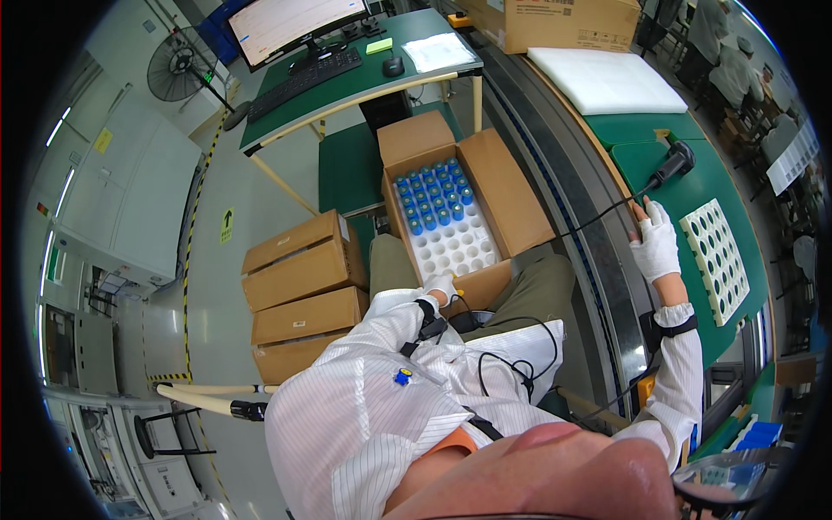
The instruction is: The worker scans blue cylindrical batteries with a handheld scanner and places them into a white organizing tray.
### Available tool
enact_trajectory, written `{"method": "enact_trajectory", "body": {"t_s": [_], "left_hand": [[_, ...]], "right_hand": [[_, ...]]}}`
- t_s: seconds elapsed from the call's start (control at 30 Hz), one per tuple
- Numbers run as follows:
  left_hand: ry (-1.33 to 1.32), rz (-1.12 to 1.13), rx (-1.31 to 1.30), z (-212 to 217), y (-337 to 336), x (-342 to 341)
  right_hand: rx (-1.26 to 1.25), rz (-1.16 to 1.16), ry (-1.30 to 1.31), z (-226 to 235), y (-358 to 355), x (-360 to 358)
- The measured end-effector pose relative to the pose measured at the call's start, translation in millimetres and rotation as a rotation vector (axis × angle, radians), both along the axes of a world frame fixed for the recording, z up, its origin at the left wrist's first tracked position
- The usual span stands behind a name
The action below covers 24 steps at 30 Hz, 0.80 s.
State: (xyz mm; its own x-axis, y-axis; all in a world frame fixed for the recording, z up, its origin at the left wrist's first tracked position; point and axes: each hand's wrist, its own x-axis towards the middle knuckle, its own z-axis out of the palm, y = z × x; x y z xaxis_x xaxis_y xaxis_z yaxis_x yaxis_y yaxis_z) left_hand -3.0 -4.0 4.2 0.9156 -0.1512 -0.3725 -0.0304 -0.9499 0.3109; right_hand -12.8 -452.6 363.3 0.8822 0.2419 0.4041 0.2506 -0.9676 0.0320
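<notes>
Left hand point(442, 286), gloved, loosely curled on the near edge of the white cell tray point(455, 247) inside the open cardboard box point(511, 195), holding nothing visible. Blue cylinders point(433, 195) filling the tray's far rows. Right hand point(656, 243) flat, fingers spread, on the green worktop point(737, 286), touching the scanner cable point(607, 212).

A seated person in a white striped coat is reaching the gloved left hand point(442, 286) down to the near edge of an open cardboard box point(511, 195), whose white cell tray point(459, 247) is carrying blue-capped cylinders point(433, 195) in its far rows. The gloved right hand point(656, 243) is resting flat at the edge of the green workbench point(646, 160), beside a black cable. A handheld scanner point(676, 160) and a white perforated tray point(718, 256) are lying nearby. Closed cartons point(303, 295) are sitting stacked on the floor.
</notes>
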Motion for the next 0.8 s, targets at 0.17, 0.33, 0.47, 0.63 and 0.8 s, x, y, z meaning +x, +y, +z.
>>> {"method": "enact_trajectory", "body": {"t_s": [0.17, 0.33, 0.47, 0.63, 0.8], "left_hand": [[-0.024, 0.002, -0.007, 3, -1, -1], [-0.027, -0.021, -0.028, -6, 1, 0], [-0.007, 0.013, -0.031, -30, 5, 6], [0.135, 0.007, -0.250, -62, 14, 21], [0.134, 0.011, -0.332, -60, 13, 23]], "right_hand": [[-0.002, 0.002, -0.004, 0, 0, -1], [0.016, -0.011, 0.029, 4, 3, -1], [0.042, 0.076, -0.070, -1, -2, 3], [0.017, 0.029, -0.018, -9, -12, -4], [-0.026, -0.080, 0.013, -7, -5, -9]]}}
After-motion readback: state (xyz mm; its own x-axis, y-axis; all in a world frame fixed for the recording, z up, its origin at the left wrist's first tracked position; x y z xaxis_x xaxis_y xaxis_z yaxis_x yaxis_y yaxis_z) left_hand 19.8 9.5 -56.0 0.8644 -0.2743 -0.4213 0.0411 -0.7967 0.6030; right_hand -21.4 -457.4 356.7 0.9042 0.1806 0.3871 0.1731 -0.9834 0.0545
